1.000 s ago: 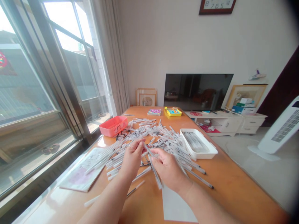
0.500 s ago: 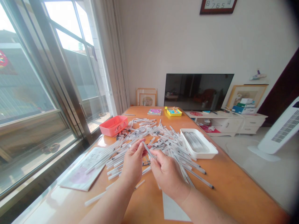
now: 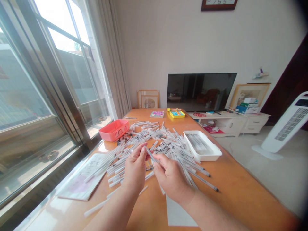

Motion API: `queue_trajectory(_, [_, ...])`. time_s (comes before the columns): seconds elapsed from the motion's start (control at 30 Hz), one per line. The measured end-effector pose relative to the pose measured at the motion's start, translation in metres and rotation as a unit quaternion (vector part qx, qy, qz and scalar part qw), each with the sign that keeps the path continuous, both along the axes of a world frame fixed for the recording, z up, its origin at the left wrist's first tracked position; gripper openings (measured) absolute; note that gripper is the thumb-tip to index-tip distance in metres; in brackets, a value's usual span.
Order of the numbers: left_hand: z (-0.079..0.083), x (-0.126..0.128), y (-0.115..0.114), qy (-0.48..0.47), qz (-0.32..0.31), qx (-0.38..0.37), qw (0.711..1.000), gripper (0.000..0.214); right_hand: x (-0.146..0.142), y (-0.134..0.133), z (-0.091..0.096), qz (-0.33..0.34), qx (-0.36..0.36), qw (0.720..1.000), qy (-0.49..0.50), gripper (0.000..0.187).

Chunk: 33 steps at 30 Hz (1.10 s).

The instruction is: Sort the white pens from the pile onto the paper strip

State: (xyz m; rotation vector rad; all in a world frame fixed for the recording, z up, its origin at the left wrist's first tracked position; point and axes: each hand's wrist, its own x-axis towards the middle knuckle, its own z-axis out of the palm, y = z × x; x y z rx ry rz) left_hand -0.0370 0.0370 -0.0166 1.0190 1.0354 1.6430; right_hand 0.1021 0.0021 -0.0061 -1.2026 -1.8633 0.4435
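Note:
Between both hands is a slim translucent pen point(image 3: 150, 154), held at a slant above the table. My left hand point(image 3: 136, 165) pinches its upper left end between thumb and fingers. My right hand point(image 3: 169, 175) is closed round its lower right end, so that part is mostly hidden. Beneath and beyond them spreads a loose heap of white and clear pen parts point(image 3: 141, 136), some with dark tips. A white plastic tray point(image 3: 211, 156) at the right holds a row of similar pens point(image 3: 197, 143).
A pink-red bin point(image 3: 113, 133) stands at the left of the table. A booklet point(image 3: 77, 186) lies near left, partly under pens. White paper point(image 3: 178, 211) is under my right forearm. Farther back are a yellow box point(image 3: 177, 115) and a small colourful book point(image 3: 157, 114).
The view has shifted slightly, so most of the scene sits a little farther left. Both hands keep their hold on the pen, with hardly any change in pose.

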Motion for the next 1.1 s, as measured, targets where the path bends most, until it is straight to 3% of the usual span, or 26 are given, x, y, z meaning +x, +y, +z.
queue_trajectory(0.3, [0.011, 0.004, -0.008, -0.013, 0.02, -0.01, 1.0, 0.046, -0.001, -0.002, 0.002, 0.003, 0.003, 1.0, 0.006, 0.036])
queue_trajectory(0.43, [0.009, 0.003, -0.008, -0.017, 0.016, -0.004, 1.0, 0.043, -0.002, 0.001, 0.0, 0.036, -0.032, 0.995, 0.091, 0.035])
queue_trajectory(0.6, [0.005, 0.004, -0.006, -0.033, 0.003, 0.003, 0.999, 0.043, 0.0, 0.009, -0.003, 0.102, -0.129, 0.961, 0.223, 0.034])
queue_trajectory(0.87, [0.004, -0.002, 0.0, -0.06, -0.025, -0.043, 0.997, 0.049, 0.012, 0.026, -0.006, 0.118, -0.2, 0.932, 0.279, 0.028])
queue_trajectory(1.1, [0.004, -0.009, 0.004, -0.037, -0.033, -0.084, 0.995, 0.047, 0.024, 0.034, -0.007, 0.119, -0.275, 0.856, 0.422, 0.021])
